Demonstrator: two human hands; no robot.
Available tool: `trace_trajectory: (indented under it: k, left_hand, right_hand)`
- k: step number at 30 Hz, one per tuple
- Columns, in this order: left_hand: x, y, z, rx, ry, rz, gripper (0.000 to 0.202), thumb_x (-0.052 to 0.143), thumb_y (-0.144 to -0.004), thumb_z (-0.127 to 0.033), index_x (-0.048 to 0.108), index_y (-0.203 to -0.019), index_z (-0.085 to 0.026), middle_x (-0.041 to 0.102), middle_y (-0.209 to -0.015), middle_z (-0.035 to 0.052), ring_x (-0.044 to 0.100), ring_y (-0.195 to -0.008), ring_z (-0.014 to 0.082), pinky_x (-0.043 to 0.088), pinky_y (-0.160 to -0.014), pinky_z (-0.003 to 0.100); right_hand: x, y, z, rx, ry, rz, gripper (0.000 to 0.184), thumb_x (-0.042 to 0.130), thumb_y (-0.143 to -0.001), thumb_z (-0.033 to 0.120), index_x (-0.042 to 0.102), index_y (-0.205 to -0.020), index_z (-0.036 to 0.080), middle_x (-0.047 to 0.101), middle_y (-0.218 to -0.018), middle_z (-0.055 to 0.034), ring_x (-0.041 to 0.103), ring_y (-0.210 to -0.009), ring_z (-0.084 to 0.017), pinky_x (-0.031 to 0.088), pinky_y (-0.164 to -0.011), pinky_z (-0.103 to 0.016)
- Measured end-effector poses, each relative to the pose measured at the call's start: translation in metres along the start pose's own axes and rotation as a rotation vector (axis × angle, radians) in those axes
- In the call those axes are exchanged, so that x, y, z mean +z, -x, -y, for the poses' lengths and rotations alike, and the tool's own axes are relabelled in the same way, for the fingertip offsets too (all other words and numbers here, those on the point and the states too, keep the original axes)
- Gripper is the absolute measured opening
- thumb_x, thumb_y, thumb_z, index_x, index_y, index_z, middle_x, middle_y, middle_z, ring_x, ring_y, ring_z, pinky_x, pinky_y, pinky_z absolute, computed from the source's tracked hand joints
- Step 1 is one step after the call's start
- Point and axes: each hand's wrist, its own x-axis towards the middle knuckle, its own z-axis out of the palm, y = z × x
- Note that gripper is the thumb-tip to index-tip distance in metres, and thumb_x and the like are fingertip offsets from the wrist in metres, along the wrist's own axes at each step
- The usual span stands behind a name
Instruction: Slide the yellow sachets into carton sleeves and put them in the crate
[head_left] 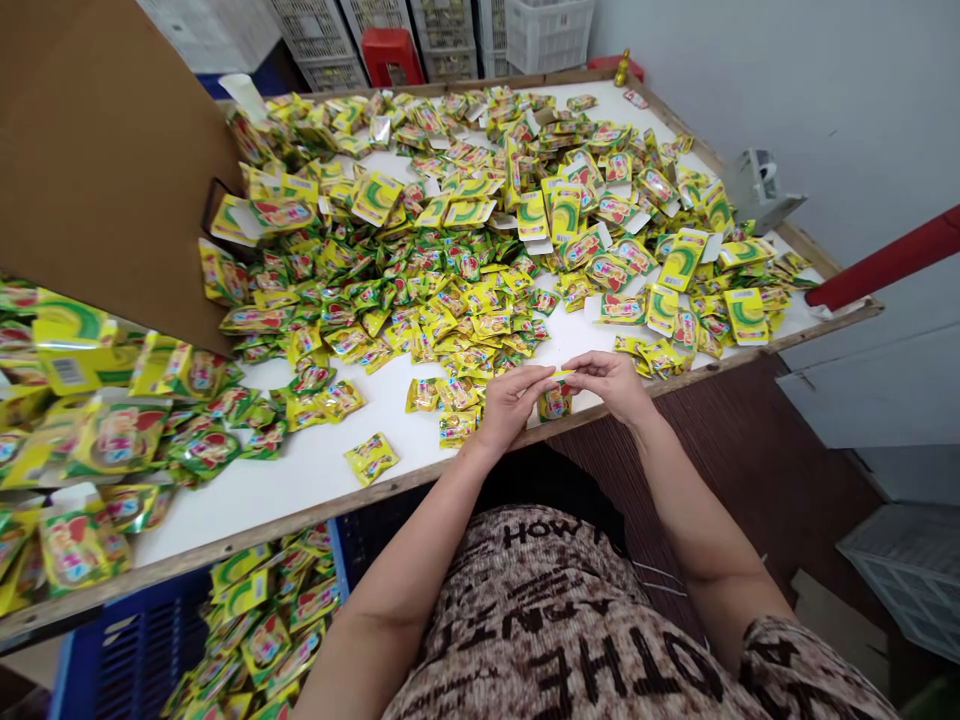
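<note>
Near the front edge of the white table, my left hand [517,398] and my right hand [606,380] meet at the top of a small yellow and green packet [556,401] with a red fruit print. Fingers and thumbs of both hands pinch its upper edge, one from each side. Just left of my left hand lie several small yellow sachets [458,427], and a single sachet [372,458] lies apart farther left. To the right of my right hand is another small group of yellow sachets [660,355]. My fingers hide part of the packet's top.
A large heap of packets and small boxes [420,210] covers the table [289,520], which has a raised wooden rim. A brown cardboard sheet [105,150] stands at the left. Below, a blue crate [139,650] holds packets. A red pole [885,262] juts in at the right.
</note>
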Motion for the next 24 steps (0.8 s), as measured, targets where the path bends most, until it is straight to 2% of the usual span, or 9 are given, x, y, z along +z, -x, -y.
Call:
trace_trajectory:
  k: [4,7,10,14,17,20,22,24]
  left_hand:
    - [-0.005,0.004,0.000,0.037,-0.042,0.038,0.019,0.069,-0.085,-0.033,0.077,-0.101,-0.024,0.078,-0.100,0.0069,0.073,-0.091,0.0190,0.058,-0.087,0.035]
    - [-0.005,0.005,0.000,0.099,-0.075,0.053,0.018,0.067,-0.087,-0.030,0.077,-0.101,-0.024,0.078,-0.100,0.0070,0.073,-0.091,0.0180,0.058,-0.087,0.034]
    - [-0.006,0.007,0.001,0.151,-0.108,0.073,0.019,0.068,-0.086,-0.029,0.076,-0.102,-0.023,0.077,-0.103,0.0076,0.072,-0.093,0.0177,0.059,-0.088,0.034]
    - [-0.006,0.012,0.007,0.147,-0.121,0.102,0.021,0.065,-0.088,-0.031,0.074,-0.106,-0.023,0.075,-0.107,0.0080,0.071,-0.095,0.0170,0.058,-0.088,0.033]
    - [-0.003,0.015,0.013,0.087,-0.139,0.149,0.025,0.062,-0.090,-0.032,0.071,-0.111,-0.022,0.073,-0.102,0.0074,0.068,-0.093,0.0166,0.056,-0.085,0.032]
    - [0.002,0.013,0.013,0.023,-0.149,0.197,0.032,0.062,-0.090,-0.034,0.067,-0.120,-0.023,0.072,-0.101,0.0070,0.065,-0.088,0.0160,0.055,-0.081,0.030]
    - [0.001,0.009,0.008,-0.025,-0.097,0.138,0.033,0.063,-0.089,-0.035,0.067,-0.120,-0.024,0.071,-0.105,0.0073,0.065,-0.089,0.0163,0.053,-0.082,0.030]
    - [-0.008,0.010,-0.003,-0.136,0.038,0.010,0.033,0.064,-0.088,-0.039,0.067,-0.117,-0.023,0.071,-0.106,0.0074,0.065,-0.089,0.0172,0.054,-0.081,0.030]
  right_hand:
    - [0.002,0.004,0.000,-0.069,0.091,0.018,0.031,0.087,-0.064,0.039,0.076,-0.085,0.019,0.071,-0.073,-0.0017,0.065,-0.063,-0.015,0.059,-0.063,-0.032]
    - [0.002,0.006,-0.001,-0.267,0.269,-0.002,0.019,0.080,-0.074,0.036,0.076,-0.085,0.022,0.070,-0.088,-0.0048,0.067,-0.078,-0.018,0.059,-0.066,-0.033]
    - [0.002,0.009,-0.004,-0.452,0.455,-0.015,0.010,0.070,-0.085,0.032,0.074,-0.086,0.023,0.069,-0.094,-0.0067,0.066,-0.091,-0.020,0.058,-0.075,-0.036]
    - [0.005,0.016,-0.012,-0.549,0.595,-0.058,0.013,0.060,-0.092,0.029,0.072,-0.090,0.025,0.068,-0.098,-0.0071,0.065,-0.095,-0.020,0.056,-0.087,-0.040]
    - [0.007,0.022,-0.017,-0.545,0.619,-0.092,0.014,0.059,-0.092,0.030,0.072,-0.095,0.025,0.066,-0.106,-0.0085,0.064,-0.103,-0.022,0.054,-0.092,-0.042]
    - [0.004,0.015,-0.019,-0.433,0.508,-0.077,0.019,0.059,-0.091,0.037,0.073,-0.094,0.024,0.067,-0.106,-0.0083,0.065,-0.093,-0.020,0.058,-0.080,-0.037]
    - [0.001,-0.002,-0.020,-0.289,0.411,-0.114,0.026,0.058,-0.090,0.044,0.072,-0.094,0.022,0.068,-0.096,-0.0066,0.065,-0.077,-0.018,0.057,-0.064,-0.032]
    - [0.000,-0.030,-0.022,-0.141,0.427,-0.205,0.031,0.059,-0.088,0.048,0.071,-0.093,0.020,0.068,-0.084,-0.0045,0.062,-0.069,-0.017,0.054,-0.059,-0.030]
